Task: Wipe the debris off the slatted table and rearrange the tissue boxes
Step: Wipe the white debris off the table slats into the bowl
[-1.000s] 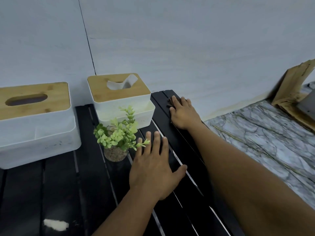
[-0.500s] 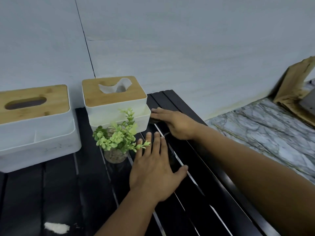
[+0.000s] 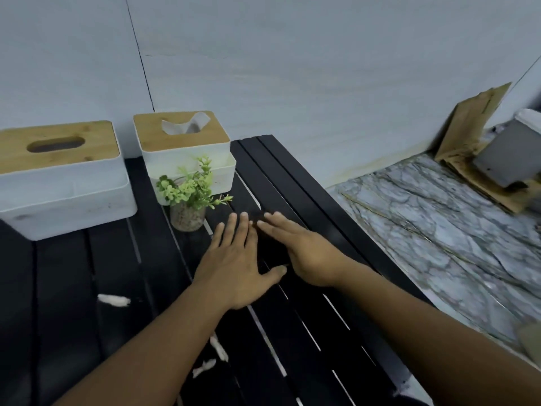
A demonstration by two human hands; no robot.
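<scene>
Your left hand (image 3: 237, 268) and right hand (image 3: 304, 253) lie flat side by side on the slatted table (image 3: 292, 177), fingers straight, gripping nothing. From them, the small tissue box (image 3: 187, 145) sits at 11 o'clock, the large tissue box (image 3: 64, 183) at 10, white debris (image 3: 114, 300) at 8 and 7

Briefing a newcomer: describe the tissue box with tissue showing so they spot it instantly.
On the black slatted table, against the wall, stand two white boxes with wooden lids. It is the smaller box on the right, behind the little plant. Only its slot shows tissue.
</scene>
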